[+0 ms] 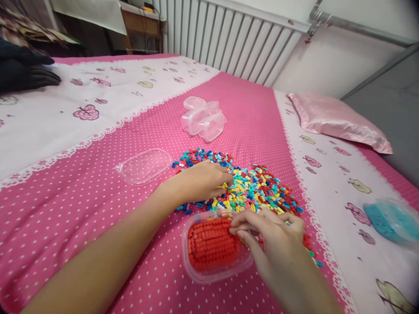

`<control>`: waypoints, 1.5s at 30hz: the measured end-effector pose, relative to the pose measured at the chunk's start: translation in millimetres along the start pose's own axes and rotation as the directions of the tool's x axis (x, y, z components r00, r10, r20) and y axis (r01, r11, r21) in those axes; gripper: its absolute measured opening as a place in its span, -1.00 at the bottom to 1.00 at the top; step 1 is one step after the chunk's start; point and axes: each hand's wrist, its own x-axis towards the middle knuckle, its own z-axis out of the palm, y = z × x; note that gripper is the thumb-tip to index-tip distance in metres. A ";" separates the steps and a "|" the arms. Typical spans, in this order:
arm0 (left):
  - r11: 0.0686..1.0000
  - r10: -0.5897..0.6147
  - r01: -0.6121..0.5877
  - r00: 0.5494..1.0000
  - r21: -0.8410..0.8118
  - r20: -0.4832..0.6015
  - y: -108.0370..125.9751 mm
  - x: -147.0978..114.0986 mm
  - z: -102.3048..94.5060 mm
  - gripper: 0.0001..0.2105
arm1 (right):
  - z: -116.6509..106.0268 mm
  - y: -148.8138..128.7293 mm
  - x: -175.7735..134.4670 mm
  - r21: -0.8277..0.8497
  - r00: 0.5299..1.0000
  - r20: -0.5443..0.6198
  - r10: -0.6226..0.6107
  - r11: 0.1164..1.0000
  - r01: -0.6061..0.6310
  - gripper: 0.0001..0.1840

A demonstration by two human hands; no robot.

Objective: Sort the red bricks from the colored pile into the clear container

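Observation:
A clear plastic box (199, 276) stands in front of me, with red toy building bricks (212, 245) packed in tight rows inside. My right hand (273, 235) reaches over the box's right side, thumb and forefinger pinched at the end of the red rows. Whatever is between those fingertips is too small to tell. Behind the box spreads a loose pile of small bricks (248, 192) in red, blue, yellow, teal and pink. My left hand (207, 179) rests on the pile's left part, fingers curled down among the bricks, its fingertips partly hidden.
A clear lid (145, 166) lies left of the pile. Several clear plastic boxes (204, 117) are grouped farther back on the pink dotted bedspread (157, 126). At right are a box of teal pieces (391, 221) and a pink pillow (337, 120). A black glove-like item (28, 69) lies far left.

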 end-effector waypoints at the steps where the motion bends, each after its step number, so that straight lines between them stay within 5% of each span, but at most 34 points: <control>1: 1.000 0.001 -0.001 1.000 0.002 -0.008 -0.3 -0.1 0.3 -0.94 | 2.3 -0.2 -0.4 0.002 1.000 0.008 -0.010 1.000 0.010 -0.71; 8: 1.000 -0.002 0.002 1.000 -0.006 0.013 -1.1 0.5 1.2 -0.92 | 12.5 -5.7 -0.4 -0.003 0.995 0.096 -0.021 1.000 0.021 -0.69; 21: 1.000 -0.008 0.008 1.000 -0.008 0.012 -0.5 0.6 -0.1 -0.93 | 16.8 -7.6 0.1 -0.009 0.997 0.071 0.006 1.000 -0.005 -0.68; 33: 1.000 -0.011 0.011 1.000 -0.007 0.009 0.5 1.7 -0.8 -0.94 | 2.0 1.9 0.6 0.007 0.995 0.076 0.059 0.998 -0.060 -0.73; 39: 1.000 -0.015 0.015 1.000 0.000 0.011 -0.5 1.0 -1.1 -0.93 | 9.7 -2.5 0.9 0.005 0.981 0.187 0.054 0.998 -0.056 -0.71; 45: 1.000 0.001 -0.001 1.000 0.000 0.001 -0.1 0.1 -1.6 -0.94 | 11.0 -1.0 1.5 -0.024 0.996 0.089 0.012 1.000 -0.010 -0.71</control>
